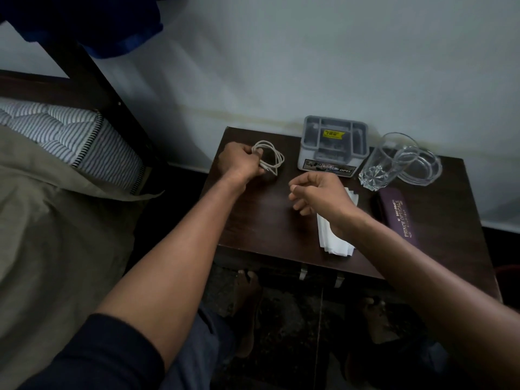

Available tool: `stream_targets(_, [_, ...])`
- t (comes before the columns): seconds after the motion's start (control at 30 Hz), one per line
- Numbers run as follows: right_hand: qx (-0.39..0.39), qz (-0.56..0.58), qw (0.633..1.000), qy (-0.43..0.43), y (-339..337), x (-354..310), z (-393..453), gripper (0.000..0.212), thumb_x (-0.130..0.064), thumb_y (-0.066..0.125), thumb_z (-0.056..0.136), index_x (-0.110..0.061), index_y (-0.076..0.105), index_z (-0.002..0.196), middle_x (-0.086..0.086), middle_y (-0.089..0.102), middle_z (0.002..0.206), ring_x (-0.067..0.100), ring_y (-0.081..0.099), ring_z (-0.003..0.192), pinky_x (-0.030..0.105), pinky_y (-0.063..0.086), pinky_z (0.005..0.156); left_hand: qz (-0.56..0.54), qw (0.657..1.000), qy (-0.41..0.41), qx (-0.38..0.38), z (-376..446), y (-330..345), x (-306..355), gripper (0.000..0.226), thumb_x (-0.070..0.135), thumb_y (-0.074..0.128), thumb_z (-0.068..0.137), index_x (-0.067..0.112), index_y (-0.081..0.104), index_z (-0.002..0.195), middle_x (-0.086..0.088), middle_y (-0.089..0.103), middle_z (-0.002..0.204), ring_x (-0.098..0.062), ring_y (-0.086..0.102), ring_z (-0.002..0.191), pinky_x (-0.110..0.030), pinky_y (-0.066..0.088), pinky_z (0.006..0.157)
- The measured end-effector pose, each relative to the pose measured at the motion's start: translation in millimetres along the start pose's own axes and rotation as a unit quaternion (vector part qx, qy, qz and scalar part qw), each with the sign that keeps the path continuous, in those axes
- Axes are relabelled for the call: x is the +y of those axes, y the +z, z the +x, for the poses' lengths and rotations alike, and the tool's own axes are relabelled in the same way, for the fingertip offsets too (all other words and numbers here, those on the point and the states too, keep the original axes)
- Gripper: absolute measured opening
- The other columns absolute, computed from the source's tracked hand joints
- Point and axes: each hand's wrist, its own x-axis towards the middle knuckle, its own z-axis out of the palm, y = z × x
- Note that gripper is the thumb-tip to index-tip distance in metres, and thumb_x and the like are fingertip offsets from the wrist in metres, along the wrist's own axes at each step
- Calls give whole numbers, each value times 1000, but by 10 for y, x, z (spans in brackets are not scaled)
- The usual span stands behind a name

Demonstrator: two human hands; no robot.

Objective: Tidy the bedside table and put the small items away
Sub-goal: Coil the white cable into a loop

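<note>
Left hand (pixel 241 161), near the middle of the frame, is clenched around a coiled white cable (pixel 268 157), whose loops stick out to its right above the dark wooden table (pixel 270 204); whether the coil touches the wood cannot be told. Right hand (pixel 318 197) hovers just right of centre, fingers loosely curled and grasping nothing, its wrist covering part of a stack of white paper slips (pixel 336 243). At the left edge, the bed (pixel 56 220) is cut off by the frame. Along the wall stands a grey compartmented organizer (pixel 333 144), its contents too dim to make out. Right of it are a clear tumbler (pixel 384 164) and a glass dish (pixel 419 167), overlapping in view. Below them lies a purple spectacle case (pixel 398 218), its lower end hidden by the right forearm.
</note>
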Motion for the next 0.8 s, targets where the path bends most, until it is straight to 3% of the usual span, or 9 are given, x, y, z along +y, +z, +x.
stream_targets(0.13, [10, 16, 1000, 16, 0, -21, 52, 11, -8, 66, 99, -14, 73, 93, 8, 76, 87, 18, 67, 69, 31, 57, 65, -29, 999, -18, 27, 104, 119, -78, 13, 12, 70, 102, 4, 78, 108, -13, 80, 92, -22, 81, 71, -38, 68, 79])
stream_targets(0.3, [16, 23, 999, 24, 22, 4, 88, 12, -7, 67, 97, -15, 73, 92, 8, 74, 88, 18, 67, 72, 30, 58, 65, 0, 999, -1, 48, 138, 194, -198, 14, 8, 73, 98, 8, 82, 109, 0, 78, 83, -5, 76, 60, -29, 67, 76])
stream_targets(0.4, [47, 34, 998, 19, 20, 10, 120, 7, -9, 69, 97, -15, 72, 99, 9, 73, 94, 19, 67, 77, 28, 58, 64, 81, 996, 42, 17, 89, 256, -200, 17, 7, 71, 96, 9, 83, 109, -10, 81, 98, -25, 80, 92, -41, 65, 89])
stream_targets(0.53, [68, 46, 997, 9, 8, 21, 133, 10, -4, 69, 97, -14, 71, 98, 10, 70, 94, 20, 67, 77, 27, 59, 63, 224, 971, 63, 49, -42, 316, -78, 29, 17, 70, 96, 9, 72, 124, -15, 65, 134, -35, 67, 118, -37, 54, 96])
stream_targets(0.63, [66, 34, 997, 3, -10, 28, 127, 15, 1, 67, 95, -12, 72, 101, 9, 70, 92, 21, 68, 80, 30, 60, 68, 126, 989, -2, 81, -214, 356, 6, 53, 13, 69, 96, 15, 56, 147, -14, 42, 150, -34, 63, 118, -31, 49, 94])
stream_targets(0.7, [75, 11, 997, -4, -60, 23, 114, 19, 5, 66, 94, -12, 73, 100, 11, 72, 93, 22, 68, 80, 33, 60, 69, 26, 995, -42, 87, -399, 394, 56, 48, 13, 68, 95, 17, 56, 141, -12, 41, 147, -30, 62, 102, -26, 45, 85])
stream_targets(0.8, [110, -84, 990, -25, -247, 16, 58, 25, 6, 69, 90, -17, 76, 95, 10, 78, 88, 27, 75, 80, 41, 66, 75, -33, 997, -42, 55, -735, 500, 120, 31, 10, 64, 93, 20, 62, 122, -7, 47, 135, -18, 55, 84, -27, 46, 82])
